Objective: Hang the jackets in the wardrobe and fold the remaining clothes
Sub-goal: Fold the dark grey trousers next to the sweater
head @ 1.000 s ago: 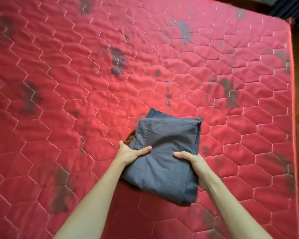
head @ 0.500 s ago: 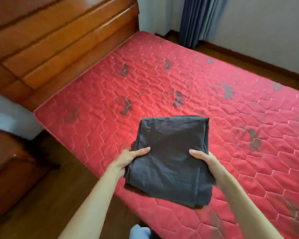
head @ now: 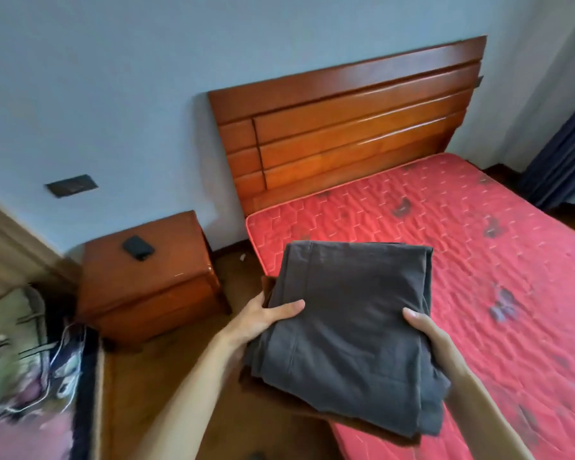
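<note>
Dark grey cotton, folded into a thick rectangle: the folded garment [head: 349, 333] is held up in the air over the near left corner of the red mattress [head: 462, 247] and the wooden floor [head: 166, 386] beside it, touching neither. The left hand [head: 266, 318] grips its left edge with the thumb laid across the top and the fingers underneath. The right hand [head: 429, 330] grips the right edge the same way, though its fingers are hidden below the cloth.

The step looks like carrying the finished fold to wherever it will be set down; the spot is not shown. The nightstand [head: 146, 283] to the left and the mattress to the right are both flat and within reach.

To do it well, the stack should travel level, palms bearing the weight and thumbs only pinning the top layer. The near right corner sags and its layers splay, so that side probably needs support closer to the corner. Setting it down far edge first, then sliding the fingers out sideways, should stop the lower layers from dragging open.
</note>
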Demonstrator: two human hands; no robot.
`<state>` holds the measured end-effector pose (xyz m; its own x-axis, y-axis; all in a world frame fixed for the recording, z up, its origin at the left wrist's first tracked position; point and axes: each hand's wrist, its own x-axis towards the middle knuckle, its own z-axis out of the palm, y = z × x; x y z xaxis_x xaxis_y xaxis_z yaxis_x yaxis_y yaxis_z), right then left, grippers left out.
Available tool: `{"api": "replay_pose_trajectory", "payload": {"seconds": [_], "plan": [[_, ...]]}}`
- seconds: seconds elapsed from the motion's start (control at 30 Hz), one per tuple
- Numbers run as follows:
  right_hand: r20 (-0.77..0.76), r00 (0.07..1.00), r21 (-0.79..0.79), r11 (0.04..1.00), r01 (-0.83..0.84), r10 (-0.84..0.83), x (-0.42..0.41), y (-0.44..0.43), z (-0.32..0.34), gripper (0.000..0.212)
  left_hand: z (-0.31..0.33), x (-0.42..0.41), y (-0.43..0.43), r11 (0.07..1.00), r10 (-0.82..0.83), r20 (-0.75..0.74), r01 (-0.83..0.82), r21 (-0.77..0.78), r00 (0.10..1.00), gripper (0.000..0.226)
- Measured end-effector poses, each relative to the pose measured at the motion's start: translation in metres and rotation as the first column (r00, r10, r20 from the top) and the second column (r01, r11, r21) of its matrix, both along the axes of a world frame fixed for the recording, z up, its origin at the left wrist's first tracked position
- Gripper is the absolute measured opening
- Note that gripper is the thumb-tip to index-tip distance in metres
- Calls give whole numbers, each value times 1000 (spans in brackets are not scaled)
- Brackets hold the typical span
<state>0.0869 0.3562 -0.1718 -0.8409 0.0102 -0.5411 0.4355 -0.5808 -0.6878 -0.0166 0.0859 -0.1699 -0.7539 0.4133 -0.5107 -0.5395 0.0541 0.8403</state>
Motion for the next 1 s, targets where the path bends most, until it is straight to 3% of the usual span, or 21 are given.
{"api": "replay_pose_trajectory", "payload": {"seconds": [0.17, 0.33, 0.5, 0.57, 0.7, 0.8, 0.87, 0.93, 1.0], "plan": [[-45, 988, 1, 989, -145, 144, -99, -106, 12, 119, 19, -49, -121, 984, 180, -36, -180, -11, 983, 61], [-69, 943, 38, 946, -323, 325, -202, -207, 27, 119, 33, -84, -226, 926, 377, -16, -376, 33, 926, 52], [-122, 870, 33, 878, -477, 477, -307, -303, 37, 90, 40, -129, -308, 813, 582, -59, -581, 31, 811, 41], [-131, 833, 31, 842, -539, 538, -349, -341, 39, 89, 43, -148, -337, 739, 673, -78, -674, 19, 736, 38], [-113, 705, 30, 712, -702, 700, -427, -420, 56, 59, 60, -175, -391, 596, 797, -124, -803, -3, 591, 42], [-139, 590, 81, 603, -793, 795, -465, -490, 74, 77, 75, -177, -430, 445, 886, -154, -895, 16, 438, 54], [-143, 498, 91, 513, -854, 855, -480, -540, 82, 69, 88, -169, -455, 340, 930, -159, -940, 26, 332, 57], [-149, 416, 85, 431, -898, 897, -486, -589, 88, 56, 100, -156, -481, 222, 962, -170, -975, 25, 215, 45], [-148, 342, 99, 358, -928, 928, -487, -638, 93, 60, 115, -140, -504, 98, 983, -162, -995, 34, 91, 41]]}}
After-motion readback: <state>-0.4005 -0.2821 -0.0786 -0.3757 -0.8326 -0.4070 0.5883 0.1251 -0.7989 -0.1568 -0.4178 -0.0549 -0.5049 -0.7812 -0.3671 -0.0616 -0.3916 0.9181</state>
